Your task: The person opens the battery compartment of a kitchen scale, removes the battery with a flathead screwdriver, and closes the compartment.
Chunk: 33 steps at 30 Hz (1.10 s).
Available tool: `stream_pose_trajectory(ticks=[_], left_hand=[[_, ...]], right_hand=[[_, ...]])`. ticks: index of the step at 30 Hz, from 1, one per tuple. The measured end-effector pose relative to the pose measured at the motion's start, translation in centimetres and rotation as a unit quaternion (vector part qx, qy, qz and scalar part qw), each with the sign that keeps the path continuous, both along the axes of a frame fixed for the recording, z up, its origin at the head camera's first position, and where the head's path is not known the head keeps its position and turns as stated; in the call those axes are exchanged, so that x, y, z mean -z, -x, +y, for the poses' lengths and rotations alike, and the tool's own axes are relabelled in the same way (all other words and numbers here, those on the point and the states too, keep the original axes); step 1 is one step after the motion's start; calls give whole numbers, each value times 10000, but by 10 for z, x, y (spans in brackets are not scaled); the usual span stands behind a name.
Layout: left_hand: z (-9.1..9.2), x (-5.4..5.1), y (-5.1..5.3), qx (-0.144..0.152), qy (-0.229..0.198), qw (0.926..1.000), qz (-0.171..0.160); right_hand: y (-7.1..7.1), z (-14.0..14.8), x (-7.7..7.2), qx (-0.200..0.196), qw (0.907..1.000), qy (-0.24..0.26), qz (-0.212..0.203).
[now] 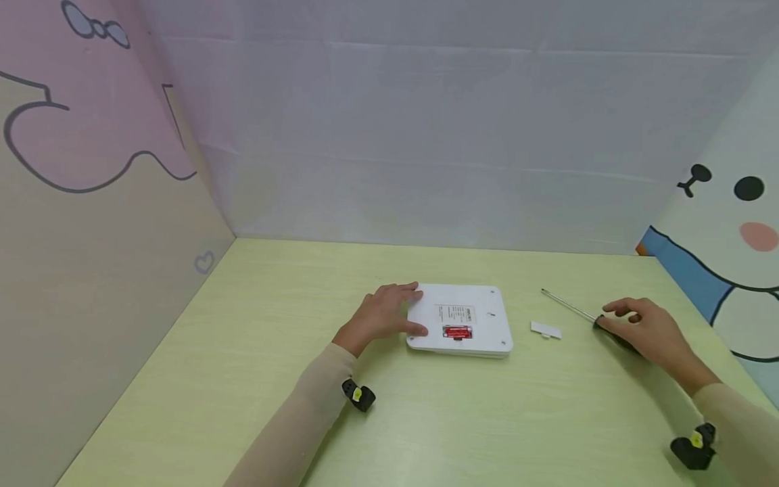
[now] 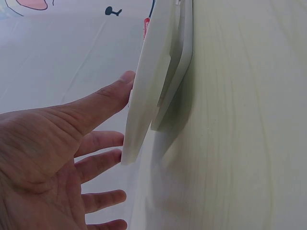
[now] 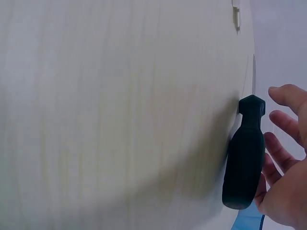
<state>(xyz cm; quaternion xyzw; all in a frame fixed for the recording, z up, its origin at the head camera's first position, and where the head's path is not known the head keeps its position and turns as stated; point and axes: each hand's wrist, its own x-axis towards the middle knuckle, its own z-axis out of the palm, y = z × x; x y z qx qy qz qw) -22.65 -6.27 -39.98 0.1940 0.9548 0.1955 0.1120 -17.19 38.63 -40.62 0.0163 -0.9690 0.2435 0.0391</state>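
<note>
A flat white device [image 1: 459, 304] with rounded corners lies with its label side up, and red batteries [image 1: 458, 332] show in its uncovered compartment. At its left edge is my left hand [image 1: 383, 312], fingers spread, the thumb touching the device. The left wrist view shows the device's side [image 2: 144, 91] against the thumb and fingertips. On the right, a screwdriver [image 1: 569, 305] with a dark handle lies on the table. My right hand [image 1: 648, 331] hovers over that handle [image 3: 244, 153], its fingers loosely bent beside it and not closed round it.
Between the device and the screwdriver lies a small white battery cover [image 1: 546, 330]. The pale yellow table [image 1: 292, 291] meets a white sheet [image 1: 426, 135] at the back. Panels with cartoon drawings stand left [image 1: 109, 237] and right [image 1: 730, 223].
</note>
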Motion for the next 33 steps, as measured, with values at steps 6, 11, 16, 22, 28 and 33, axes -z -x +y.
stream_pose_trajectory(ticks=[6, 11, 16, 22, 28, 33], left_hand=[[0, 0, 1, 7, -27, 10000, -21], [0, 0, 1, 22, 21, 10000, -6], [-2, -2, 0, 18, 50, 10000, -4], [-2, -1, 0, 34, 30, 10000, 7], [-2, 0, 0, 24, -13, 10000, 4], [-2, 0, -1, 3, -124, 9999, -22]], right_hand=[[7, -18, -5, -195, 9991, 80, 367], [11, -39, -11, -445, 9974, 185, 541], [13, -66, -16, -794, 9949, 337, 513], [16, -99, -16, -1237, 9906, 393, 430], [20, -128, -14, -1527, 9868, 360, 390], [19, -146, -12, -1641, 9853, 343, 333]])
